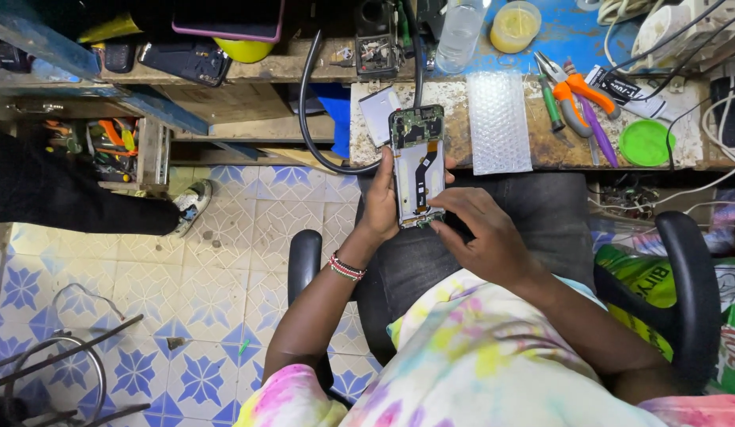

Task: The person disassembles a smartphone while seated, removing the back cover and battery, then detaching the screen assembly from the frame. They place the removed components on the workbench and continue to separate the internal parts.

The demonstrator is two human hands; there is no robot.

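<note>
An opened phone (417,162) with its back cover off shows a green circuit board at the top and a pale frame below. My left hand (381,204) grips it along its left edge and holds it over my lap, a beaded bracelet on that wrist. My right hand (478,233) rests its fingertips on the phone's lower end, pinching at the bottom board. Whether a small part or tool sits between those fingers is hidden.
The workbench edge (541,150) lies just beyond the phone, with a bubble-wrap sheet (499,122), orange-handled pliers (573,91), a green lid (646,142), a white phone cover (379,112) and a black cable (308,119). Chair armrests (687,277) flank me. Another person's shoe (191,204) stands on the tiled floor at left.
</note>
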